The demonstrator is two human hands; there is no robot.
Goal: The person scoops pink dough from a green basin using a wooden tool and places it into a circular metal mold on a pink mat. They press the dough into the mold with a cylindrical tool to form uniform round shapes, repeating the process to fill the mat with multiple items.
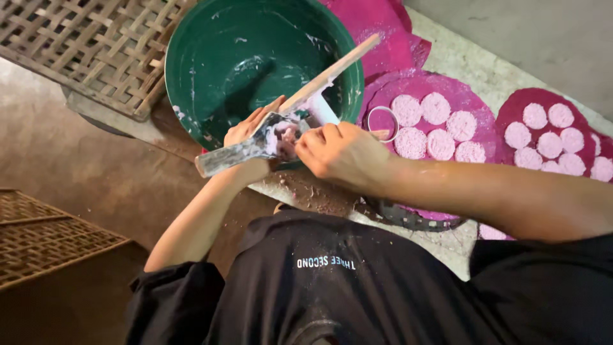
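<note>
Beside woven trays (96, 51), a green bowl (255, 57) sat on the stone table (466, 70). My left hand (252, 131) gripped a paste-smeared tool (246, 150) over the bowl's rim; my right hand (338, 153) pinched a wooden stick (332, 73) against it.

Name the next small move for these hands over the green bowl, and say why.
Probably draw the long wooden stick in the right hand along the paste-caked scoop held by the left hand, since pale pink paste clings there above the round green bowl.
</note>
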